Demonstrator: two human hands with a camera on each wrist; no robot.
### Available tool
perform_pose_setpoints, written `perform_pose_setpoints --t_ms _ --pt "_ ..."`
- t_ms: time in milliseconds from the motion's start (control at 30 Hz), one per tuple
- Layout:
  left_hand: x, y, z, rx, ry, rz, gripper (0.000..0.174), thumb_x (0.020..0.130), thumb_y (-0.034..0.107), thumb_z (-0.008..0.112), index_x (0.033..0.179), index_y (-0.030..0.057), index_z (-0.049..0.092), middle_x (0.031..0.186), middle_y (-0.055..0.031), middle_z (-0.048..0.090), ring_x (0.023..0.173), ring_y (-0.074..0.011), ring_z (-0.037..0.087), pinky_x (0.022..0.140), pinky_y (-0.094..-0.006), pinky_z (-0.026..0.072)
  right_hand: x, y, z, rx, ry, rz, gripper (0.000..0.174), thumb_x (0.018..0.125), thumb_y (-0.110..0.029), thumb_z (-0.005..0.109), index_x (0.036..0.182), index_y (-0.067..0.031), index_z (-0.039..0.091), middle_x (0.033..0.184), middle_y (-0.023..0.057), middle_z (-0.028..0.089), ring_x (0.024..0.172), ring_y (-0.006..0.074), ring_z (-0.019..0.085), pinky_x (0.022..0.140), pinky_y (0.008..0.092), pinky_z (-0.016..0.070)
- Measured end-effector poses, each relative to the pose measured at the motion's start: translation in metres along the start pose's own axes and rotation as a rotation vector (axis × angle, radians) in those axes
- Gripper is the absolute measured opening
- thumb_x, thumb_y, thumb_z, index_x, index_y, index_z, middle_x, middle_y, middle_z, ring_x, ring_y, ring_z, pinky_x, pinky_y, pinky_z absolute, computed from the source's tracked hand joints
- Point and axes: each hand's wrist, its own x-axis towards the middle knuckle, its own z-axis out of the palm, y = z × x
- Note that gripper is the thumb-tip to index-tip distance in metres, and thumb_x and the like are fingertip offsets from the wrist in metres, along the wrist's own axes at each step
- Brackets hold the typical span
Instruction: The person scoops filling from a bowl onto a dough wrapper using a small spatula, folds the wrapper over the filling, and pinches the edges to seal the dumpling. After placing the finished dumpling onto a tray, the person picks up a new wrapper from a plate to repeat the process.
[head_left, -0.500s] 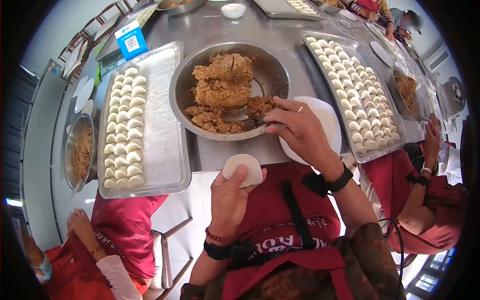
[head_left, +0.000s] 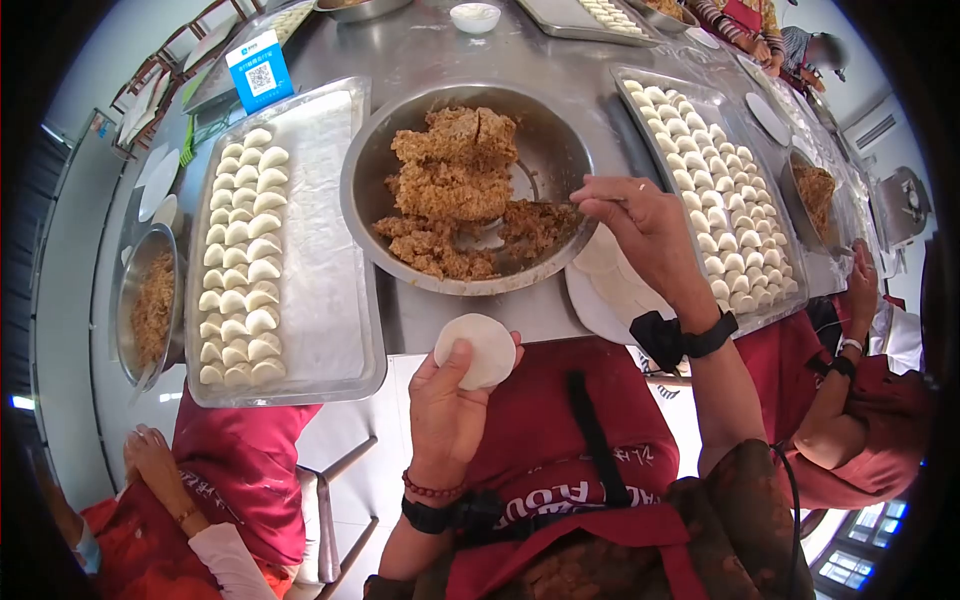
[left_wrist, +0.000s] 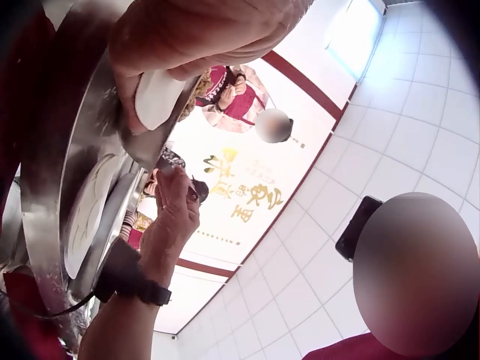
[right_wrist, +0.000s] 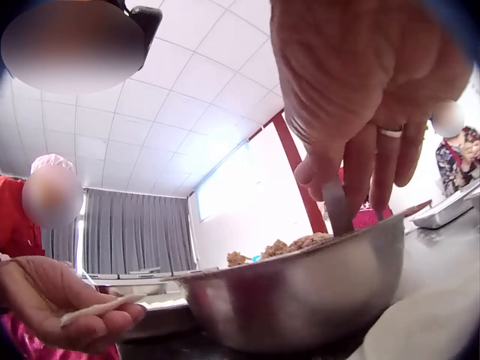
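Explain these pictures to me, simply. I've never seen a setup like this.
There is no robot here: a person works with a bare left hand and right hand. The wide picture is taken from the head, looking forward and down; the other two are taken from the left and right wrists. On the metal table stands a big bowl of brown filling, with trays of dumplings on both sides and a white plate beside the bowl. The left hand holds a dough circle; the right hand pinches a metal handle at the bowl's edge.
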Motion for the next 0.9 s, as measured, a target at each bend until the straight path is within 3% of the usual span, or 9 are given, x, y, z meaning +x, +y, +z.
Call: perform_pose_setpoints --t_ms 200,400,600,900 --pt "0.004 -0.002 0.002 -0.018 0.024 -0.046 0.028 0.099 0.008 0.052 0.120 -0.0111 0.051 0.116 -0.0247 0.062 0.111 -0.0408 0.063 0.102 -0.0529 0.0510 0.001 -0.001 -0.015 0.139 -0.173 0.114 0.015 0.091 -0.015 0.068 0.099 -0.0042 0.074 0.097 0.0109 0.074 0.092 0.0234 0.069 0.083 0.0314 0.0522" --pt "0.009 -0.002 0.008 -0.024 0.018 -0.060 0.030 0.099 0.006 0.050 0.122 -0.0113 0.050 0.118 -0.0252 0.061 0.113 -0.0423 0.061 0.104 -0.0545 0.0488 0.004 0.008 -0.013 0.303 -0.140 0.142 0.015 0.093 -0.013 0.066 0.100 -0.0024 0.074 0.099 0.0104 0.074 0.104 0.0193 0.069 0.087 0.0303 0.0534" --pt "0.015 -0.005 0.013 -0.051 0.014 -0.080 0.033 0.099 0.005 0.048 0.127 -0.0114 0.047 0.123 -0.0266 0.058 0.120 -0.0439 0.056 0.107 -0.0568 0.0455 0.006 0.011 -0.013 0.315 -0.232 0.169 0.016 0.094 -0.013 0.065 0.101 -0.0017 0.074 0.099 0.0110 0.075 0.104 0.0198 0.069 0.086 0.0294 0.0536" --pt "0.019 -0.002 0.023 -0.087 -0.007 -0.067 0.038 0.100 0.007 0.045 0.134 -0.0103 0.041 0.132 -0.0250 0.053 0.127 -0.0426 0.051 0.109 -0.0565 0.0424 0.007 -0.002 -0.017 0.410 -0.311 0.301 0.024 0.094 -0.019 0.066 0.100 0.0030 0.073 0.094 0.0104 0.074 0.086 0.0118 0.067 0.081 0.0265 0.0534"
